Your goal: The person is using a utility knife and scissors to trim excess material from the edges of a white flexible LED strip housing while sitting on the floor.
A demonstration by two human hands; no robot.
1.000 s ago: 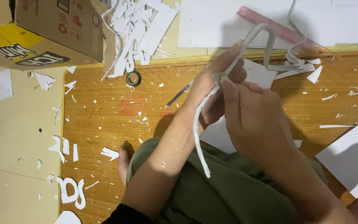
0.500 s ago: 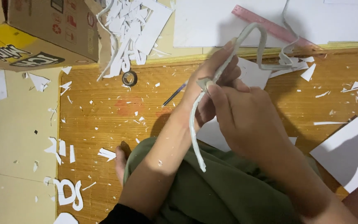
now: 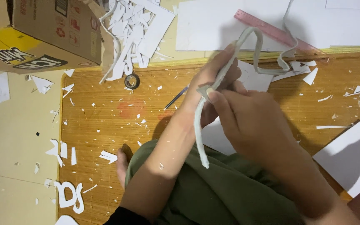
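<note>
Both my hands hold a long, curling white foam strip above my lap. My left hand grips it from the left, fingers stretched up along the strip. My right hand pinches it from the right, thumb pressed on the strip at about its middle. The strip's lower end hangs down over my green trousers. Its upper part loops up and right over a pink ruler and white sheets.
A cardboard box stands at the top left beside a heap of white offcuts. A small tape roll and a pen lie on the wooden mat. White scraps are scattered around; a white board lies at the right.
My hands have shifted slightly along the strip, with the right thumb now pressing higher on it. The strip's loop stays over the ruler.
</note>
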